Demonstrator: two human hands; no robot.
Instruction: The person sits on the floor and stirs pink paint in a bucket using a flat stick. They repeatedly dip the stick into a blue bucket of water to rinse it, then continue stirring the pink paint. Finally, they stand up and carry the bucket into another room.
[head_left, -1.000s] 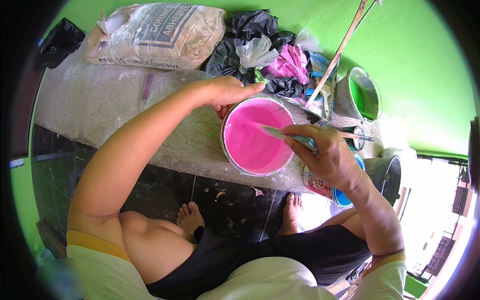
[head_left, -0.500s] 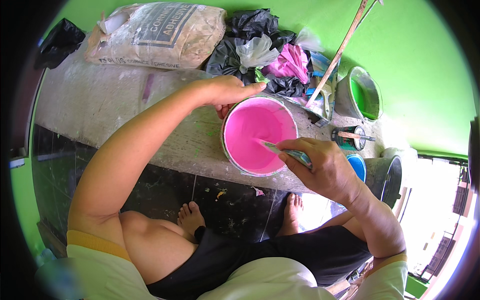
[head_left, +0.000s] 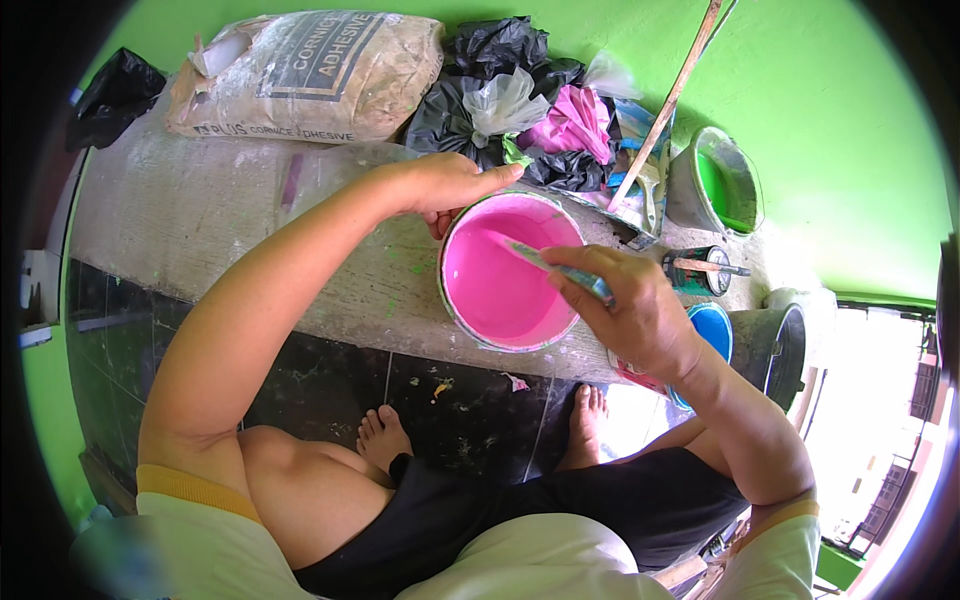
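Observation:
A round bucket [head_left: 553, 215] of pink paint [head_left: 492, 285] stands on the grey, paint-spattered ledge in front of me. At its far left rim is my left hand [head_left: 452, 188], fingers curled against the bucket's outer side and thumb stretched out along the top. My right hand [head_left: 632, 305] is closed round a flat, paint-stained stirring stick [head_left: 528, 255] over the near right rim. The stick slants down to the left, its tip in the pink paint towards the far side of the bucket.
A large paper sack [head_left: 310, 80] lies at the back left, with black and pink plastic bags [head_left: 575, 125] beside it. Further right are a paint tray [head_left: 648, 165] with a brush and a long wooden pole [head_left: 672, 100], a green paint bucket [head_left: 695, 180], a can [head_left: 690, 270] and a blue container [head_left: 712, 330].
My right hand has drawn the stirring stick up and to the left, its tip moving towards the bucket's far side. My left hand stays at the rim.

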